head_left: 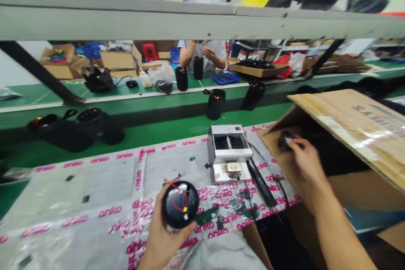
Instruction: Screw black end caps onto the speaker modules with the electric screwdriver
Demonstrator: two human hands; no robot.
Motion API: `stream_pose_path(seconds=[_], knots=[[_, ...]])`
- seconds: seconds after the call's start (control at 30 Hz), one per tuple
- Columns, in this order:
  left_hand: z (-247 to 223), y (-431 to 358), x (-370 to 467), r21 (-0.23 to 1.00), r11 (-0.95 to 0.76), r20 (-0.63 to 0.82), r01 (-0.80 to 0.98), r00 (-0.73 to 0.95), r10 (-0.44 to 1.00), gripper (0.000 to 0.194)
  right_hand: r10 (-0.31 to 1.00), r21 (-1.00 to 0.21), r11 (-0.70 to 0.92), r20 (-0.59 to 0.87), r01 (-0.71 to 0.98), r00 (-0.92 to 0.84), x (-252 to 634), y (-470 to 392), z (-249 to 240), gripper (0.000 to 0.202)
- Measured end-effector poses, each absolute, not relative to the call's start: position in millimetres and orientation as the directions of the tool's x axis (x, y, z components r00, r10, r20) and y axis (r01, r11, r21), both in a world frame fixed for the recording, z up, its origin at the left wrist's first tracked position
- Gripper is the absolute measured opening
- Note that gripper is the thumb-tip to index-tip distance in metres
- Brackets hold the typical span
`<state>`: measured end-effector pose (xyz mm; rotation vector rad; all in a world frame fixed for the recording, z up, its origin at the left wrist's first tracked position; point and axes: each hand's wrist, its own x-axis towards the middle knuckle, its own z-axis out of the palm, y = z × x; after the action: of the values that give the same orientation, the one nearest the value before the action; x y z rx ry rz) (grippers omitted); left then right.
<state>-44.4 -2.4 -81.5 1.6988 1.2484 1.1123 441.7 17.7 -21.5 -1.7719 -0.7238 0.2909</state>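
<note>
My left hand (164, 230) is wrapped round a round black housing (180, 204), its open end facing up with red wires and a small yellow connector inside. At the mouth of a cardboard box (357, 122) on the right, my right hand (305, 156) pinches a small dark part (285, 140). Between the hands, a grey metal machine (230, 152) stands on the table covering printed with pink "anko" lettering (110, 211). A black rod-shaped thing (262, 183) lies beside the machine.
Black cylinders (216, 103) stand or lean along the green belt (177, 126). A shelf beam (190, 21) crosses above. Across the bench a person (204, 55) works with raised hands near a blue tray (225, 78) and a shallow carton of dark parts (257, 67).
</note>
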Motion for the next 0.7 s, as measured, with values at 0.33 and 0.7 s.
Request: stream_pose_path(seconds=[0.33, 0.7], knots=[[-48.6, 13.1, -31.0, 0.855, -0.417, 0.325, 0.308, 0.309, 0.894, 0.092, 0.922, -0.813, -0.233, -0.36, -0.534, 0.145, 272.7, -48.8, 15.6, 0.056], [-2.3, 11.4, -37.8, 0.774, -0.417, 0.206, 0.476, 0.434, 0.877, 0.019, 0.958, -0.813, -0.158, -0.264, -0.56, 0.113, 200.4, -25.6, -30.5, 0.058]])
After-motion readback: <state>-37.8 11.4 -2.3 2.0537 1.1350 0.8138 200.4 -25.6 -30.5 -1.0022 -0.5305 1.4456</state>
